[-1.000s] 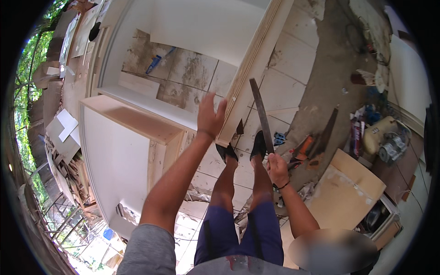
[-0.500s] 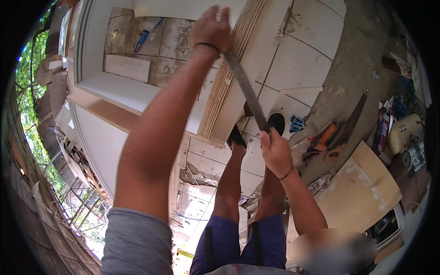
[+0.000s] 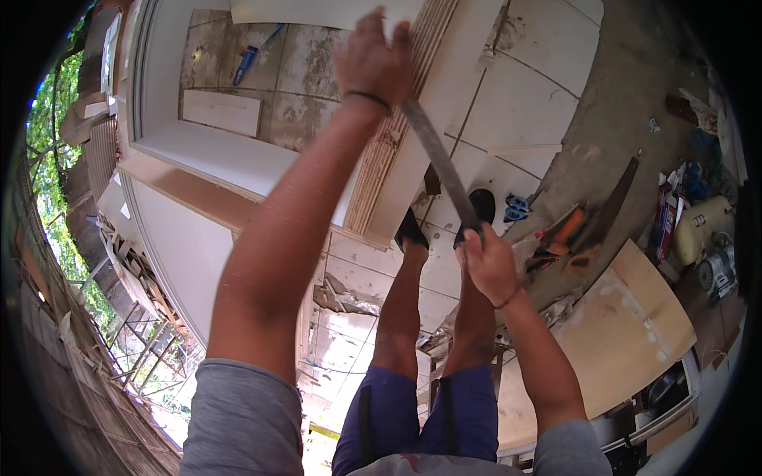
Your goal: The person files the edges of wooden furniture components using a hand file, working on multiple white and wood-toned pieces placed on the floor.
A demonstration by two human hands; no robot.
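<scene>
the right hand (image 3: 488, 262) sits low and near the body, closed around the handle end of a long flat metal file (image 3: 439, 163), just above the person's two dark shoes (image 3: 444, 218). from there the file runs up and away on a slant to the left hand (image 3: 377, 59), which is stretched out at arm's length with its fingers pressed over the far tip, so both hands hold the one tool, one at each end. the file's far part lies across the edge of a long pale wooden board (image 3: 401, 135) that runs over the tiled floor (image 3: 524, 95); whether the teeth are actually touching the wood cannot be told from this angle.

to do this filing stroke well, it seems wise to keep the file flat and level on the edge, press evenly from both ends, and push along the length rather than rocking, or the edge may round over. the stance, feet close beside the board, looks steady enough.

farther off to the right lie a handsaw (image 3: 615, 202) and an orange-handled tool (image 3: 565, 228) on the ground, near a plywood sheet (image 3: 627, 333). beyond the board stands a large white cabinet frame (image 3: 214, 151).
</scene>
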